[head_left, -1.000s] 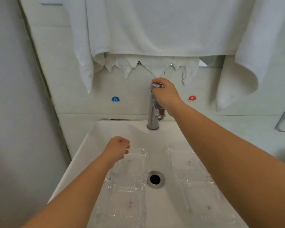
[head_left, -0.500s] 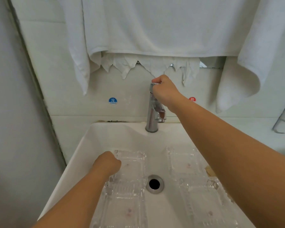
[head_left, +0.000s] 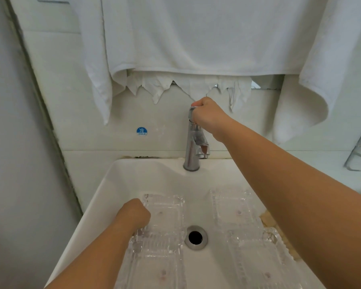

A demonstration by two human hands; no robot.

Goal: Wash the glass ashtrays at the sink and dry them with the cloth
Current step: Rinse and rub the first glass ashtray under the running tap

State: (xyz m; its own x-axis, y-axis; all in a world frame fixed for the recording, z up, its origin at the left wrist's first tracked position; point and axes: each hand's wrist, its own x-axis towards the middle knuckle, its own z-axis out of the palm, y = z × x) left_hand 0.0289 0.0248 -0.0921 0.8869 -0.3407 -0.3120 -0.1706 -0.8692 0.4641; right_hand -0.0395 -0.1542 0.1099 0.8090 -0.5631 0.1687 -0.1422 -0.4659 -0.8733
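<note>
Here, ashtrays (head_left: 164,213) lie lengthwise front-to-back.

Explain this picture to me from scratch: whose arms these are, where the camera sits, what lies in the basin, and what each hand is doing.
No machine here: a person wears one wide-angle camera on the head, looking down at their own arms. The right hand grips the handle on top of the chrome tap; no water shows at the spout. The left hand is curled at the edge of the far-left glass ashtray; whether it grips the rim cannot be told. Four clear glass ashtrays lie in the white sink, two on each side of the drain. White towels hang above, and a blue COLD sticker marks the wall.
</note>
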